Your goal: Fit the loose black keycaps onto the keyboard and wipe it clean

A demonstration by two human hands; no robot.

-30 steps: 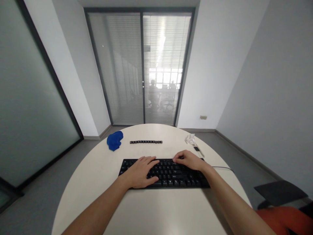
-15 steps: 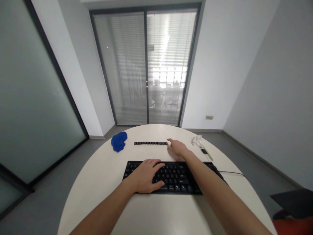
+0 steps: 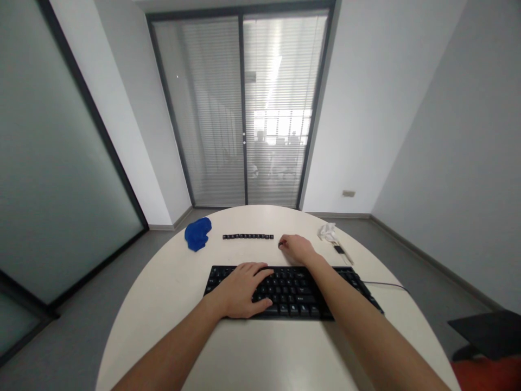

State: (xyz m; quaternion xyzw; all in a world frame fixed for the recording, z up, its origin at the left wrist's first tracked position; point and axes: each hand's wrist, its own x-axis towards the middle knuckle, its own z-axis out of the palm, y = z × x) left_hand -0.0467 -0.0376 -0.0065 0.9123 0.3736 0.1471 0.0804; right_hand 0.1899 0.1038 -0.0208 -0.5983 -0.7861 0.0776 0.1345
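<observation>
A black keyboard (image 3: 288, 293) lies across the table, its upper middle partly hidden by my arms. My left hand (image 3: 244, 290) rests on its left part with fingers spread, holding nothing. Beyond the keyboard, a row of small black keycaps (image 3: 248, 237) lies on the tabletop. My right hand (image 3: 296, 248) is just right of the row's end, its fingers closed on a small black keycap (image 3: 280, 245) that shows at the fingertips.
A blue cloth (image 3: 197, 234) lies at the table's far left. On the right are a crumpled white cloth (image 3: 327, 232) and a thin brush-like tool (image 3: 343, 252). A cable (image 3: 382, 283) runs right from the keyboard over the round white table (image 3: 163, 288).
The keycap at the right end of the row has been taken by my right hand, which has closed and drawn slightly nearer. My left hand stays on the keyboard.
</observation>
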